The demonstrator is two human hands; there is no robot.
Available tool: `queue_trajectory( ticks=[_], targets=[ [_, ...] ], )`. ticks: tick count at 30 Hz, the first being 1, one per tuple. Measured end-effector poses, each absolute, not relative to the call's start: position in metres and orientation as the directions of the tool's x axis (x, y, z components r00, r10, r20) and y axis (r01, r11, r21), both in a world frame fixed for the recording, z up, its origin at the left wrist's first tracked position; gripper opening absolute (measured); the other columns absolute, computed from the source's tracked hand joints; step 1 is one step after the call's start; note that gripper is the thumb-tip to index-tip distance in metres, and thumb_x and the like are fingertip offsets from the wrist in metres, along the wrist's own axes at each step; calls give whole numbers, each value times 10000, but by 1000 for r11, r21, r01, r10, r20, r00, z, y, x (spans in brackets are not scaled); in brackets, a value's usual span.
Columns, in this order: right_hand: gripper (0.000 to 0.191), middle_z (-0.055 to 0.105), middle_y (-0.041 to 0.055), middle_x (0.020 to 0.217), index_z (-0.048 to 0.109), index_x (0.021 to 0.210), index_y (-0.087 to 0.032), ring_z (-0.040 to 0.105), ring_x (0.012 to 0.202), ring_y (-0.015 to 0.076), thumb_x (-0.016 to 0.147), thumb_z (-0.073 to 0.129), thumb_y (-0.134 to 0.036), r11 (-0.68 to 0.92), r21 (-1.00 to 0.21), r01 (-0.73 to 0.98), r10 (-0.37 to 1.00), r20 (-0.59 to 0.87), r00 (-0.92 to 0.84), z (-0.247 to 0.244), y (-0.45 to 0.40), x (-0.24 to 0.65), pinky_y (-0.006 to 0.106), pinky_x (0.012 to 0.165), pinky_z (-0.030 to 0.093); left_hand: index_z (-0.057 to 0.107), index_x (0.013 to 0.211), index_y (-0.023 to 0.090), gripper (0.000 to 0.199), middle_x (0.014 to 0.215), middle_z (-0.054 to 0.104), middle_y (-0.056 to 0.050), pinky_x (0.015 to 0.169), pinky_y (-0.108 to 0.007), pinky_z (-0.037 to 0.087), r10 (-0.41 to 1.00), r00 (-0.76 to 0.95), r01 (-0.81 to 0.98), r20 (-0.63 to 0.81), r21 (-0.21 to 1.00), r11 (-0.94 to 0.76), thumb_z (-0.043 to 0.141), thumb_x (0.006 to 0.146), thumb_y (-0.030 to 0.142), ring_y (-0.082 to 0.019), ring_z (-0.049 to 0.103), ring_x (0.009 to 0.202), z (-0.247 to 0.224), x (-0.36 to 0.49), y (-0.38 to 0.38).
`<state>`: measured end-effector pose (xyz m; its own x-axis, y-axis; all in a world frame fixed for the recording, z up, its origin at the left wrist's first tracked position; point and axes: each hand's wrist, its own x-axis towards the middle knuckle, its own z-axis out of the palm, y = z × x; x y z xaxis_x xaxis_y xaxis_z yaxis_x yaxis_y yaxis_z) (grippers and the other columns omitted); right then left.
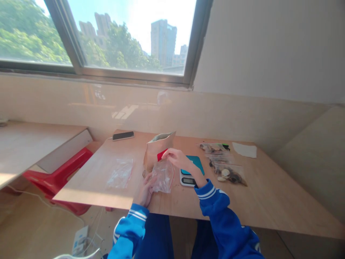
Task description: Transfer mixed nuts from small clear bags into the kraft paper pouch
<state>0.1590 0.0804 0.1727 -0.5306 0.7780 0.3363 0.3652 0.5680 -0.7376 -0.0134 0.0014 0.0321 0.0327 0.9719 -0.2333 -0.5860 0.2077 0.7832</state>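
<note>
My left hand (146, 189) grips the lower side of a small clear plastic bag (163, 176) held above the table's near edge. At the bag's top, my right hand (178, 158) pinches a small red item (161, 154); whether it is a scoop or part of the bag I cannot tell. A tan paper pouch (158, 147) stands open just behind the bag. A small digital scale with a teal platform (192, 169) sits under my right wrist.
Several filled clear bags (225, 166) lie to the right of the scale, beside a white paper (244, 149). An empty clear bag (120, 172) lies on the left of the wooden table (269, 201). A phone (123, 135) rests at the back. A red chair (58, 178) stands left.
</note>
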Motion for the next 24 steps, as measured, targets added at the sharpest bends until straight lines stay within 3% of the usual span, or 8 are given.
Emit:
queue_trajectory(
  ticks=[4,8,11,14,18,21,23,24],
  targets=[
    [246,709,30,934,686,876,-195,644,874,155,842,460,-105,566,-741,360,771,322,-550,160,71,150,281,788,486,642,993,198,351,934,726,-96,664,-333,534,973,-36,-516,-227,838,176,748,664,259,-244,689,764,33,-9,-3],
    [246,695,29,940,664,904,-194,639,874,149,870,429,-134,558,-785,269,802,427,-419,154,69,141,269,771,496,673,874,183,226,839,704,-58,658,-279,506,959,-228,-384,-171,920,73,709,656,232,-215,654,776,38,-15,-15],
    [258,699,38,905,651,859,-185,650,870,160,855,410,-91,511,-806,299,849,418,-324,138,70,135,284,787,509,638,961,187,285,813,697,-30,565,-234,458,905,-401,-266,-143,963,34,640,680,237,-151,596,646,52,-39,-27],
    [321,720,49,989,669,913,-187,659,941,166,850,394,-36,548,-699,459,803,287,-522,117,68,123,303,872,502,524,1163,182,443,892,722,-40,522,-194,406,833,-543,-150,-104,988,26,534,723,232,-101,526,561,74,-79,-29],
    [253,680,83,1148,654,1054,-178,627,1050,198,889,482,-93,697,-467,544,655,107,-748,93,61,94,316,917,485,462,1267,171,496,1071,716,-84,606,-231,454,756,-654,68,-41,991,113,414,774,188,-124,582,647,94,-134,-11],
    [192,681,146,1083,662,1005,-132,623,1019,263,887,514,-99,704,-360,612,668,45,-743,80,59,72,372,869,486,572,1146,47,416,1143,669,-214,842,-428,472,718,-696,263,-10,927,267,441,769,164,-293,625,972,95,-158,3],
    [204,682,174,1039,664,970,-109,614,1010,291,901,474,-82,699,-298,651,687,27,-726,73,60,62,401,854,474,537,1195,-53,464,1329,508,-320,1010,-544,340,693,-717,393,69,861,321,429,799,163,-405,449,1259,91,-163,8],
    [218,683,178,1029,665,955,-109,608,1012,297,907,456,-74,696,-276,663,695,23,-719,70,61,59,407,855,467,477,1271,-76,512,1431,387,-330,1067,-552,268,693,-710,460,125,828,321,407,827,168,-412,332,1352,89,-163,10]
  ],
)
